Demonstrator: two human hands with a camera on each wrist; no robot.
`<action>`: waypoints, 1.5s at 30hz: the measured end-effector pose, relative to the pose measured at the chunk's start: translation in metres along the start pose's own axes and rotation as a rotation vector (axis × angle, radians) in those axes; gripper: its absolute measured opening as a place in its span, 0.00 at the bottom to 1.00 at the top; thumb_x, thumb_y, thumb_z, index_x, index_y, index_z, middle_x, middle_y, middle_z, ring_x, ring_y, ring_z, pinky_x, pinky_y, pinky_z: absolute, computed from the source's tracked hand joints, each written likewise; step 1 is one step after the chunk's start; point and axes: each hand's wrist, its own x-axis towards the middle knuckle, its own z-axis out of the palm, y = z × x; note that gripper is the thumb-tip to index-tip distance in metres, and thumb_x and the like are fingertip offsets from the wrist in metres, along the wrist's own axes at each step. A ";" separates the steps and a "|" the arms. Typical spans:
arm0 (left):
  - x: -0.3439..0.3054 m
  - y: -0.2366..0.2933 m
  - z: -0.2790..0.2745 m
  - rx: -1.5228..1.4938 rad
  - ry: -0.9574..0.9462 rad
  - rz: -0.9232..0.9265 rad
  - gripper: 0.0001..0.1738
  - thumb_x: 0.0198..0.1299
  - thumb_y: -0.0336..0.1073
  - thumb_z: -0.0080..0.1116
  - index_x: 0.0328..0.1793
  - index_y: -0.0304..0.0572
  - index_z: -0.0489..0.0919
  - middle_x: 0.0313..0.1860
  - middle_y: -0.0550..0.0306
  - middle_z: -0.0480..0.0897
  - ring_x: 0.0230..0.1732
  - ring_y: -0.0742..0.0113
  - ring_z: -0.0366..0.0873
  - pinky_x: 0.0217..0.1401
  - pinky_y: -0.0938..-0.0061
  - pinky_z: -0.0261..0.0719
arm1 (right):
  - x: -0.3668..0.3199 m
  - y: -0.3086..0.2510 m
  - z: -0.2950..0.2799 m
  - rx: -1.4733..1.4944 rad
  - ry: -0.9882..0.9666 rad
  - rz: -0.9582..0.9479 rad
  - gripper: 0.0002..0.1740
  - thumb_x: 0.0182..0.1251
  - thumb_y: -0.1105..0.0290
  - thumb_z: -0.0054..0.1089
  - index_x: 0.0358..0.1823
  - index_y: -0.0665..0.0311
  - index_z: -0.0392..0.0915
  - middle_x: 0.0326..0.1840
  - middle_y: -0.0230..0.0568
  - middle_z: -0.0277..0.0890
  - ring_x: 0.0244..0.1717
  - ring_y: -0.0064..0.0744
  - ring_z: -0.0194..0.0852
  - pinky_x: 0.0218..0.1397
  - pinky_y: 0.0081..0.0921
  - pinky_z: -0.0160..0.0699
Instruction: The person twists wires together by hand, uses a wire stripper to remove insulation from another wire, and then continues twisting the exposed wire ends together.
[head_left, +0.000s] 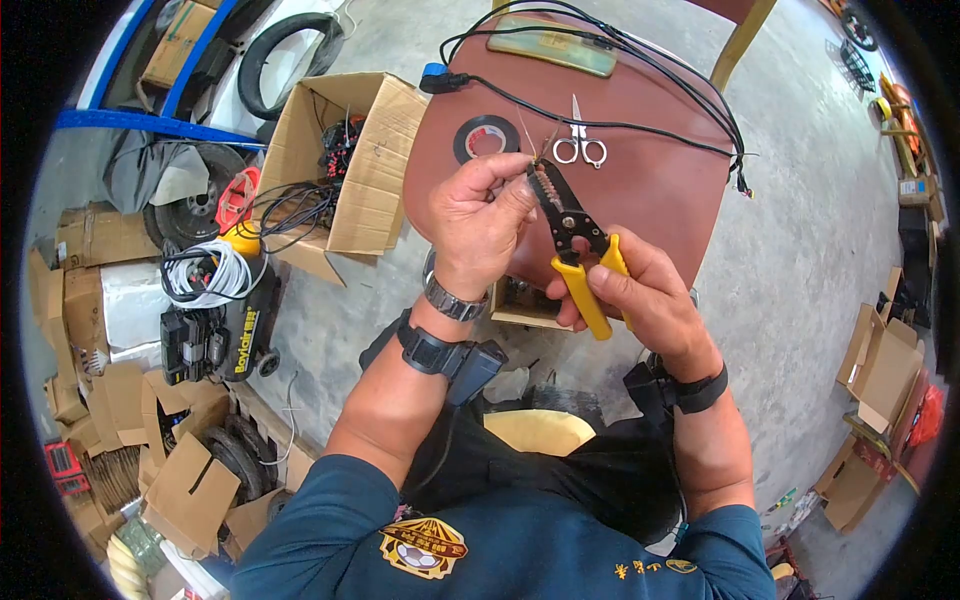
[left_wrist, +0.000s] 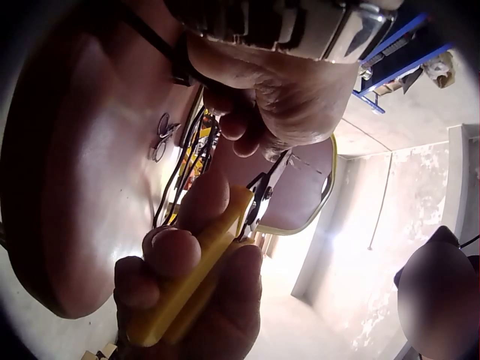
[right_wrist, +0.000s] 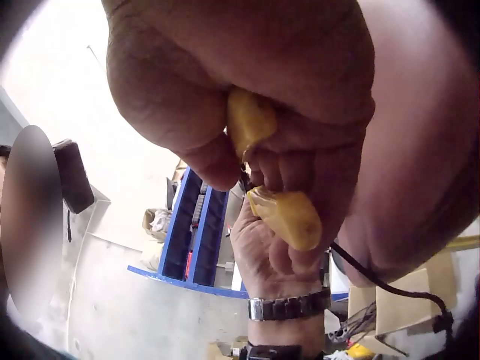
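My right hand (head_left: 645, 285) grips a wire stripper (head_left: 568, 222) by its yellow handles (left_wrist: 187, 281), its black head pointing up toward the left hand. The left hand (head_left: 470, 220), fingers bent, pinches thin wire ends (head_left: 545, 147) at the stripper's tip. Fingers hide most of those wires. Beyond the hands, on the reddish-brown seat (head_left: 660, 200), lie a roll of black tape (head_left: 463, 141) and small scissors (head_left: 578, 130) with white handles. A black cable (head_left: 640, 128) with a blue-ended plug (head_left: 437, 80) loops across the seat's far side.
A phone-like pale green case (head_left: 555, 48) lies at the far edge, under the cable. To the left stand an open cardboard box (head_left: 370, 150) holding wires and a black machine (head_left: 240, 330) topped by a coil of white cable (head_left: 205, 275). More cardboard boxes (head_left: 880, 365) line the right side.
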 end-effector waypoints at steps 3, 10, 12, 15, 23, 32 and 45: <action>0.000 0.002 -0.001 -0.002 -0.010 -0.014 0.10 0.62 0.29 0.64 0.49 0.34 0.82 0.34 0.63 0.83 0.28 0.81 0.77 0.28 0.87 0.74 | -0.001 -0.001 -0.001 -0.041 -0.018 -0.001 0.13 0.75 0.66 0.50 0.54 0.66 0.69 0.42 0.43 0.80 0.36 0.28 0.81 0.39 0.24 0.80; 0.002 0.003 0.002 -0.004 0.011 0.003 0.10 0.63 0.26 0.63 0.50 0.35 0.82 0.28 0.64 0.82 0.26 0.83 0.75 0.25 0.89 0.70 | 0.001 0.000 -0.003 0.224 -0.104 0.047 0.15 0.75 0.64 0.49 0.55 0.66 0.69 0.43 0.47 0.80 0.36 0.34 0.83 0.39 0.27 0.82; 0.002 0.002 0.002 -0.015 0.018 0.007 0.10 0.63 0.26 0.63 0.50 0.34 0.82 0.28 0.64 0.82 0.26 0.83 0.75 0.25 0.89 0.70 | 0.002 0.000 -0.002 0.222 -0.095 0.049 0.16 0.75 0.64 0.49 0.56 0.66 0.68 0.45 0.49 0.80 0.38 0.35 0.83 0.40 0.28 0.83; 0.002 0.000 0.000 -0.006 0.023 -0.006 0.10 0.62 0.26 0.63 0.49 0.34 0.81 0.30 0.63 0.83 0.27 0.82 0.76 0.27 0.88 0.73 | 0.002 -0.002 0.000 0.142 -0.072 0.042 0.16 0.75 0.65 0.49 0.58 0.66 0.67 0.48 0.50 0.80 0.40 0.35 0.84 0.42 0.29 0.83; 0.001 0.001 0.001 0.012 0.026 -0.010 0.09 0.61 0.28 0.65 0.46 0.33 0.82 0.33 0.62 0.83 0.28 0.80 0.78 0.28 0.86 0.75 | 0.003 0.000 0.000 0.073 -0.051 0.027 0.16 0.76 0.64 0.49 0.58 0.64 0.67 0.51 0.48 0.80 0.43 0.34 0.83 0.44 0.27 0.82; 0.000 0.003 0.004 0.023 0.069 -0.014 0.08 0.60 0.29 0.67 0.45 0.35 0.82 0.30 0.63 0.84 0.25 0.82 0.76 0.26 0.88 0.73 | 0.004 0.002 0.002 0.083 -0.047 0.024 0.16 0.76 0.64 0.48 0.58 0.65 0.66 0.51 0.49 0.79 0.42 0.35 0.83 0.43 0.27 0.82; 0.000 0.006 0.004 -0.037 0.047 -0.049 0.07 0.63 0.25 0.61 0.47 0.32 0.81 0.31 0.60 0.84 0.27 0.80 0.78 0.28 0.86 0.76 | 0.004 0.003 0.003 0.104 -0.061 0.043 0.16 0.77 0.66 0.46 0.61 0.64 0.64 0.55 0.53 0.78 0.46 0.40 0.83 0.46 0.31 0.83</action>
